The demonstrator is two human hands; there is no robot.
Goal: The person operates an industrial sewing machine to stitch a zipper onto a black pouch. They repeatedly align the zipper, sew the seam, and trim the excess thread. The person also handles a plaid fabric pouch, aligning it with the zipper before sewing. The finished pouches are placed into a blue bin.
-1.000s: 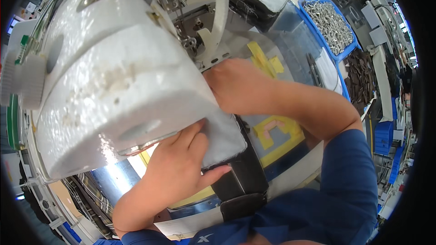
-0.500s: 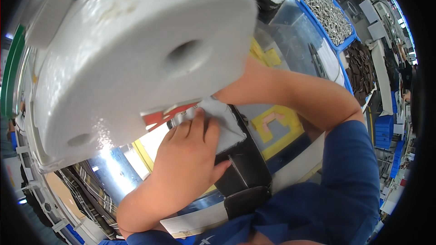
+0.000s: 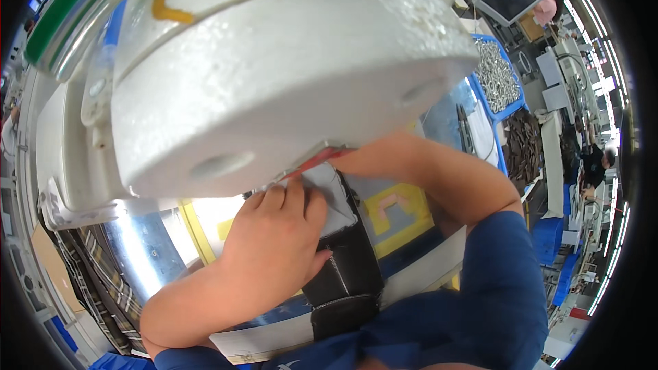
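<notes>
The large white head of a sewing machine (image 3: 295, 89) fills the upper middle and hides much of the work below it. My left hand (image 3: 274, 233) lies on a black leather-like piece (image 3: 349, 264) with grey lining (image 3: 334, 199). Its fingers are stretched forward, their tips close to the machine's lower edge, and the thumb rests on the black part. A seam or zip line runs along that part toward my body. My right hand (image 3: 363, 156) reaches in from the right at the far side of the piece; its fingers are hidden behind the machine head and a red part (image 3: 321, 157).
Yellow tape (image 3: 404, 216) marks the work surface on the right. Beyond my right arm are dark tweezers (image 3: 466, 130), a blue tray (image 3: 499, 79) of metal parts and a pile of brown pieces (image 3: 522, 144). Plaid cloth (image 3: 110, 281) hangs at the left.
The view has shifted, so the machine head sits farther right and more of the right-hand background shows. My left hand stays on the piece, with little change in its pose.
</notes>
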